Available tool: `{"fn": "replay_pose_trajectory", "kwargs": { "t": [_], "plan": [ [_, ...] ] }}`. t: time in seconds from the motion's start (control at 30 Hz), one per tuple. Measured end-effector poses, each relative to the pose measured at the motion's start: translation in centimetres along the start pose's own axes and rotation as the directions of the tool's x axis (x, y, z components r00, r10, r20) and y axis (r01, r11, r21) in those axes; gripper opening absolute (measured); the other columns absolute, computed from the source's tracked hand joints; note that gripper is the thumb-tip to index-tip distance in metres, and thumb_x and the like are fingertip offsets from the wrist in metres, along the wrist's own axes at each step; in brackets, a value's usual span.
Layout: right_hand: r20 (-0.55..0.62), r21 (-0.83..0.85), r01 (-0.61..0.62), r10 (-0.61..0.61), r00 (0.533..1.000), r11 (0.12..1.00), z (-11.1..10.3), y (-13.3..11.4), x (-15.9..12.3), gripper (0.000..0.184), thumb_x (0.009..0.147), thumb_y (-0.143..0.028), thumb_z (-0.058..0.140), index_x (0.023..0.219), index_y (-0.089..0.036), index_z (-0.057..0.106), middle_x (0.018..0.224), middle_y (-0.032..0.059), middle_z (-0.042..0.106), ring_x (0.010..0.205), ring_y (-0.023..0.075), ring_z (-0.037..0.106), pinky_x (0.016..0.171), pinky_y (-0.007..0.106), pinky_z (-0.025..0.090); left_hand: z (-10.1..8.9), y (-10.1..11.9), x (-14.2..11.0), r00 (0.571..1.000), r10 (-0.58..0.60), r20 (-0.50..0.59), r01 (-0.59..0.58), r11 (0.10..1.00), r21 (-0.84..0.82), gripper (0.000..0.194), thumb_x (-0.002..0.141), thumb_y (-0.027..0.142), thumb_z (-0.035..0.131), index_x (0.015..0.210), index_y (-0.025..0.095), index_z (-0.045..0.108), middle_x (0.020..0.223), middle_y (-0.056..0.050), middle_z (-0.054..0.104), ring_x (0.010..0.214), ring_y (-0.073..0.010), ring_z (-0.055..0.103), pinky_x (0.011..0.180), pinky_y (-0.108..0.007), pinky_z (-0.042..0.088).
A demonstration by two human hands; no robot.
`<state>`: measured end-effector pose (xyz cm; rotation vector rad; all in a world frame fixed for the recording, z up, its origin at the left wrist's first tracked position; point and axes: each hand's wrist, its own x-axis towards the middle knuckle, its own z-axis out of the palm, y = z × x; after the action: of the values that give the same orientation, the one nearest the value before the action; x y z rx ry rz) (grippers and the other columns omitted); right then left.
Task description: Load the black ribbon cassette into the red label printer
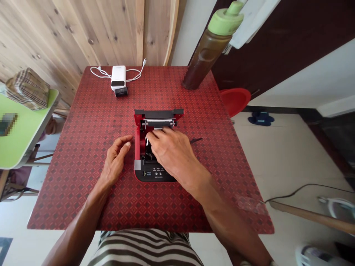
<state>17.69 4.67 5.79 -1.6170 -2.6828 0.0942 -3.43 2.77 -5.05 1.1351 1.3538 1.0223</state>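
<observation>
Red-and-black device: we have it at the centre of the frame, lid (159, 113) raised, its body (156, 170) flat on the red patterned table (69, 162).
Right hand: we see the right hand (173, 149) bent over the device, fingers curled down into its open compartment, the thumb side by a white-rimmed round part (147, 141); the fingertips are hidden, so we cannot tell whether they grip anything.
Left hand: we see the left hand (115, 159) just left of the device, loosely curled, thumb and fingers parted, holding nothing.
Dark thin strip: we find it (197, 140) right of the right hand.
Far table edge: we note a white power bank (118, 75) with a white cable (135, 76) at upper left, and a green-capped bottle (209, 50) at upper right.
</observation>
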Motion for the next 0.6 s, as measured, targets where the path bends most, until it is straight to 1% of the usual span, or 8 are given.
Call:
{"fn": "replay_pose_trajectory", "kwargs": {
  "t": [0.1, 0.23, 0.33, 0.4, 0.47, 0.5, 0.57, 0.6],
  "plan": [
    [-0.082, -0.026, -0.029, 0.027, 0.996, 0.999, 0.3, -0.4, -0.4, 0.030, 0.112, -0.001, 0.056, 0.111, -0.018, 0.082, 0.106, 0.0118, 0.088, 0.102, 0.0278, 0.078, 0.080, 0.039, 0.050, 0.0, 0.1, 0.0, 1.000, 0.000, 0.001, 0.000, 1.000, -0.004, 0.054, 0.104, 0.061, 0.075, 0.140, 0.022, 0.079, 0.142, -0.015, 0.084, 0.144, -0.0384, 0.072, 0.128, -0.058, 0.050],
    [-0.211, -0.072, -0.055, 0.039, 0.977, 0.996, 1.4, -0.8, -1.1, 0.031, 0.111, 0.000, 0.056, 0.108, -0.018, 0.080, 0.096, 0.0098, 0.086, 0.090, 0.0252, 0.077, 0.073, 0.039, 0.046, 0.1, 0.4, -0.1, 1.000, 0.000, -0.003, 0.000, 1.000, -0.007, 0.054, 0.103, 0.062, 0.076, 0.139, 0.022, 0.080, 0.136, -0.014, 0.085, 0.143, -0.0390, 0.073, 0.126, -0.058, 0.052],
    [-0.360, -0.084, -0.031, -0.002, 0.933, 0.996, 1.8, -0.7, -1.8, 0.027, 0.112, -0.002, 0.058, 0.106, -0.019, 0.079, 0.092, 0.0075, 0.084, 0.088, 0.0247, 0.076, 0.074, 0.039, 0.046, 0.3, 0.6, -0.1, 1.000, 0.002, -0.011, -0.002, 1.000, -0.006, 0.053, 0.101, 0.062, 0.078, 0.137, 0.023, 0.082, 0.135, -0.014, 0.085, 0.142, -0.0391, 0.073, 0.124, -0.057, 0.054],
    [-0.445, -0.056, -0.007, -0.019, 0.895, 0.998, 1.5, -0.4, -2.6, 0.022, 0.113, -0.006, 0.061, 0.109, -0.018, 0.078, 0.092, 0.0067, 0.083, 0.087, 0.0245, 0.075, 0.075, 0.039, 0.048, 0.3, 0.6, -0.1, 1.000, 0.008, -0.023, -0.008, 1.000, -0.014, 0.053, 0.099, 0.064, 0.081, 0.133, 0.024, 0.084, 0.134, -0.014, 0.085, 0.140, -0.0389, 0.074, 0.120, -0.055, 0.058],
    [-0.507, 0.042, 0.047, -0.019, 0.861, 0.998, 0.8, 0.3, -3.6, 0.016, 0.112, -0.009, 0.063, 0.114, -0.017, 0.077, 0.098, 0.0076, 0.085, 0.091, 0.0250, 0.077, 0.078, 0.040, 0.053, 0.3, 0.6, -0.1, 0.999, 0.006, -0.032, -0.006, 1.000, -0.021, 0.054, 0.097, 0.065, 0.082, 0.132, 0.024, 0.084, 0.133, -0.014, 0.086, 0.138, -0.0388, 0.075, 0.116, -0.054, 0.061],
    [-0.533, 0.129, 0.082, -0.001, 0.846, 0.988, 0.4, 0.8, -4.3, 0.015, 0.112, -0.010, 0.065, 0.117, -0.017, 0.077, 0.103, 0.0081, 0.086, 0.094, 0.0251, 0.079, 0.082, 0.040, 0.057, 0.3, 0.5, -0.1, 1.000, -0.001, -0.030, 0.001, 1.000, -0.024, 0.055, 0.097, 0.066, 0.082, 0.132, 0.024, 0.084, 0.132, -0.013, 0.086, 0.138, -0.0388, 0.075, 0.115, -0.053, 0.061],
    [-0.566, 0.353, 0.130, 0.101, 0.818, 0.926, -0.2, 2.1, -6.0, 0.015, 0.109, -0.015, 0.072, 0.122, -0.021, 0.076, 0.112, 0.0078, 0.087, 0.100, 0.0254, 0.081, 0.089, 0.041, 0.063, 0.2, 0.4, -0.1, 1.000, -0.024, -0.018, 0.024, 0.999, -0.025, 0.057, 0.098, 0.067, 0.081, 0.136, 0.024, 0.082, 0.133, -0.013, 0.086, 0.139, -0.0387, 0.074, 0.114, -0.052, 0.062],
    [-0.550, 0.472, 0.121, 0.184, 0.815, 0.873, -0.3, 2.9, -7.1, 0.018, 0.108, -0.020, 0.076, 0.125, -0.024, 0.075, 0.115, 0.0066, 0.087, 0.102, 0.0254, 0.082, 0.092, 0.042, 0.065, 0.2, 0.4, -0.1, 0.999, -0.035, -0.013, 0.034, 0.999, -0.024, 0.058, 0.099, 0.067, 0.080, 0.137, 0.024, 0.081, 0.136, -0.013, 0.085, 0.140, -0.0386, 0.074, 0.113, -0.052, 0.062]
  ]
}}
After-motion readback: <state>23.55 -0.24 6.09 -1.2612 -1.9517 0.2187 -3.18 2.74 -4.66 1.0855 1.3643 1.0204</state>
